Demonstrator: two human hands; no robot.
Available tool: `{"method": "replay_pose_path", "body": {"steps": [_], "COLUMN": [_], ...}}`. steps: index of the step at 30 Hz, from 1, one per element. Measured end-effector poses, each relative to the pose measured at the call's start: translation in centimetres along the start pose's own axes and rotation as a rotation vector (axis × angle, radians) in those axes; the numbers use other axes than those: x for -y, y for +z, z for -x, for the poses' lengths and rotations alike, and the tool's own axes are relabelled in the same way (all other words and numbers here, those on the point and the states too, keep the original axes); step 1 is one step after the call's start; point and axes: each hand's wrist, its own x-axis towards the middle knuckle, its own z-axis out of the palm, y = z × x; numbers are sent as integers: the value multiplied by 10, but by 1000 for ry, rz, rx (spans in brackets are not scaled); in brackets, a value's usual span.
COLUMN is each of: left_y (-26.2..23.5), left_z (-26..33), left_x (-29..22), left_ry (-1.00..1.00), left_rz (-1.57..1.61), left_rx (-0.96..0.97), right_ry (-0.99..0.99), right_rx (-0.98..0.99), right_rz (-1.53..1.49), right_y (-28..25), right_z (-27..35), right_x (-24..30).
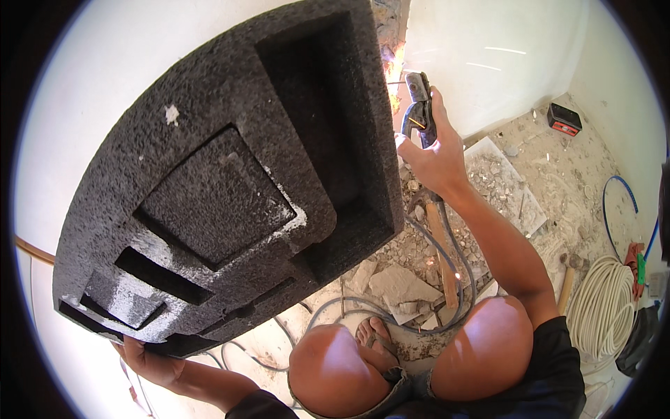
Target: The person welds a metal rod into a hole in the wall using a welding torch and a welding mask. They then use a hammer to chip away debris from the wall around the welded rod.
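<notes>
A large black foam packing insert (209,188), with moulded recesses and white scuffs, fills the left and upper middle of the head view. My left hand (148,362) grips its lower left edge, fingers partly hidden beneath. To the right of the foam, my right hand (440,160) is closed around a welding electrode holder (421,105). A thin electrode (396,83) sticks out leftward from its jaws. Bright orange and pinkish light (393,66) flares at the tip, beside a broken strip of wall. The foam's edge partly covers that spot.
Rubble (401,286) covers the floor around my feet, with a wooden-handled hammer (441,258) on it. A dark cable (471,258) loops past my knees. Rightward are another hammer (567,279), a coil of cream cable (604,307) and a red-and-black box (564,120) near the wall.
</notes>
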Motion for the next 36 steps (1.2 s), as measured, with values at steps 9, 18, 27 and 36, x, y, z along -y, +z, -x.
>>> {"method": "replay_pose_path", "body": {"steps": [9, 18, 27, 36], "left_y": [-4, -5, -13, -33], "left_z": [-2, 0, -8, -15], "left_x": [-2, -4, 3, 4], "left_ry": [-7, -20, 0, -117], "left_rz": [23, 18, 6, 10], "left_rx": [-40, -3, -29, 28], "right_ry": [219, 147, 153, 254], "right_rx": [175, 137, 38, -69], "right_rz": [-252, -99, -152, -244], "right_y": [-12, -16, -8, -3], "right_z": [0, 4, -2, -1], "right_x": [19, 24, 15, -2]}}
